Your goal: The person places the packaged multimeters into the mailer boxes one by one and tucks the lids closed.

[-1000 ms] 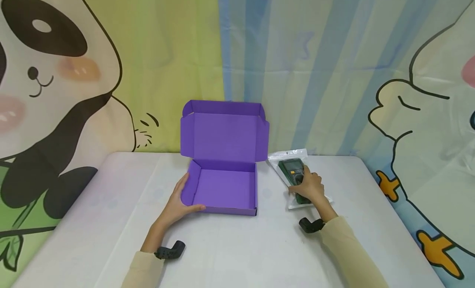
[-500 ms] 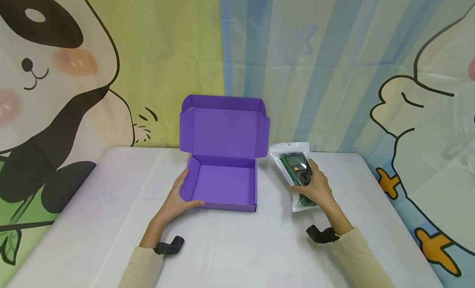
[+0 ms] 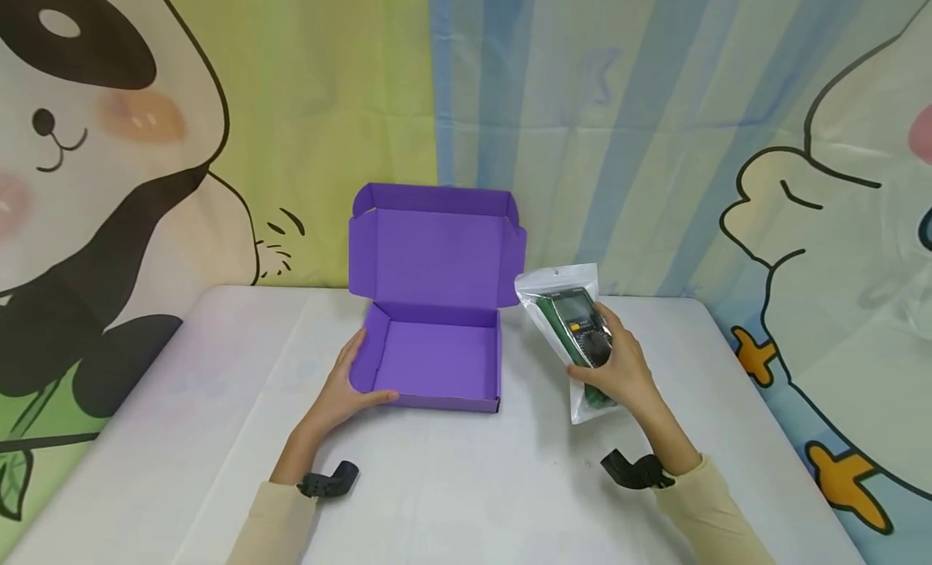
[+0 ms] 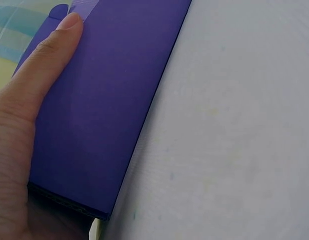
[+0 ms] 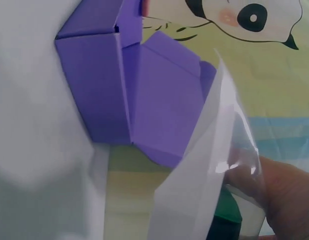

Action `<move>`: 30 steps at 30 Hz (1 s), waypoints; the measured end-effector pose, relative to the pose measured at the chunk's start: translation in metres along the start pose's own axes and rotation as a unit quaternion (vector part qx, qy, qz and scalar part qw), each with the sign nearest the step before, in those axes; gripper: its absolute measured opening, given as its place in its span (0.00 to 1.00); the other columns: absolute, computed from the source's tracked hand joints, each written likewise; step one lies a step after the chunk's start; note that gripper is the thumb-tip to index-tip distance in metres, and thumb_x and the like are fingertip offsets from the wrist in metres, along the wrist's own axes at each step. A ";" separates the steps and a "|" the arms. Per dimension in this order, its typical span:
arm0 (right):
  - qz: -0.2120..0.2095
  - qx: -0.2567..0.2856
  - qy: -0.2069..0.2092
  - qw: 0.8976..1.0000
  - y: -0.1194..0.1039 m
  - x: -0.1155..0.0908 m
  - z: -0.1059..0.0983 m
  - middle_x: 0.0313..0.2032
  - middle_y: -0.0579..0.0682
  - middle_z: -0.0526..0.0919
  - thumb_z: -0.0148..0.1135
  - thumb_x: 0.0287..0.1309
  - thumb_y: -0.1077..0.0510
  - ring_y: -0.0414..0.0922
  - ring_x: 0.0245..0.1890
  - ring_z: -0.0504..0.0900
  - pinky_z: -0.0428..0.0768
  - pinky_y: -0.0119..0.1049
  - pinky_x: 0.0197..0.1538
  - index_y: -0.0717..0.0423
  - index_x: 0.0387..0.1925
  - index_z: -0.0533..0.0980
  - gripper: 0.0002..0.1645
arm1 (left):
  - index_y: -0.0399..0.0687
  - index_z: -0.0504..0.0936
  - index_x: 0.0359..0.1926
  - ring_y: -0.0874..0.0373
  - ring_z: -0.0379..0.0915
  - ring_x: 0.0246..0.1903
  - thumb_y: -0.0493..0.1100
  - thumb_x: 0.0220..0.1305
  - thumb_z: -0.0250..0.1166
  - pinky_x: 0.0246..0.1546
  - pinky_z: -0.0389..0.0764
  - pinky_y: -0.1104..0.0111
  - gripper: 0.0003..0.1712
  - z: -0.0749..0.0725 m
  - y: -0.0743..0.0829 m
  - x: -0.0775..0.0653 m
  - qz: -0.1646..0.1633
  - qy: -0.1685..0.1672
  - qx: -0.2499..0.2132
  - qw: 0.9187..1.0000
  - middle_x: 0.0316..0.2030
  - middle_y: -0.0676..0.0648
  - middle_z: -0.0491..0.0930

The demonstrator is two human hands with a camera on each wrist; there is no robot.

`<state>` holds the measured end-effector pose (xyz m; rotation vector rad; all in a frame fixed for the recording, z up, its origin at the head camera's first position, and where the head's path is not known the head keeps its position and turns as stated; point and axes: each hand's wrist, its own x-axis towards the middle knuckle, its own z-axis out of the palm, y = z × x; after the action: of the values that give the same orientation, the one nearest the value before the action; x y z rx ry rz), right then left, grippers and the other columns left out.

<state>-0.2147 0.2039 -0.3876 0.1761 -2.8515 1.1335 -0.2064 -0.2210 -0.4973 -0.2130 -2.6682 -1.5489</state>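
A purple cardboard box (image 3: 437, 358) lies on the table with its lid (image 3: 440, 257) raised at the back and its inside bare. My left hand (image 3: 341, 395) grips the box's front left corner, thumb along the front wall and fingers on the left side; the left wrist view shows the thumb (image 4: 49, 55) against the purple wall. To the right of the box, my right hand (image 3: 619, 367) holds a green and black multimeter (image 3: 582, 326) inside a clear zip bag (image 3: 542, 286). The bag is tilted and held above the table, a shadow below it.
The white table (image 3: 466, 492) ends at a printed curtain (image 3: 655, 144) behind the box. A black wrist camera (image 3: 329, 479) sits on the left wrist, and another black camera (image 3: 635, 470) on the right.
My right hand has lifted the bagged multimeter off the table, and the bag's top now leans nearer the box. My left hand stays at the box corner. The head view has shifted slightly.
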 end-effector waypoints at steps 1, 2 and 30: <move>-0.003 0.001 -0.002 1.000 -0.002 -0.001 0.000 0.62 0.73 0.65 0.77 0.43 0.56 0.67 0.57 0.66 0.70 0.67 0.53 0.57 0.74 0.50 0.62 | 0.54 0.42 0.78 0.38 0.35 0.75 0.50 0.41 0.82 0.70 0.45 0.39 0.72 0.000 0.000 0.000 0.001 0.000 -0.001 1.000 0.77 0.42 0.41; -0.005 0.002 -0.005 1.000 -0.004 -0.002 0.000 0.62 0.73 0.65 0.77 0.43 0.56 0.67 0.57 0.66 0.70 0.67 0.52 0.57 0.74 0.50 0.62 | 0.53 0.42 0.78 0.38 0.35 0.75 0.50 0.41 0.82 0.70 0.45 0.39 0.72 -0.001 0.001 0.000 0.002 0.000 -0.002 1.000 0.77 0.42 0.41; -0.179 0.036 -0.092 0.979 -0.004 -0.016 0.053 0.55 0.62 0.76 0.79 0.35 0.60 0.59 0.54 0.72 0.74 0.54 0.53 0.52 0.64 0.73 0.47 | 0.53 0.41 0.78 0.38 0.35 0.75 0.48 0.41 0.82 0.70 0.44 0.39 0.72 0.000 0.000 0.001 0.009 0.001 -0.001 1.000 0.77 0.41 0.40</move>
<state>-0.1989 0.1656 -0.4253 0.8016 -2.7670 1.1944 -0.2077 -0.2212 -0.4968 -0.2354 -2.6562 -1.5459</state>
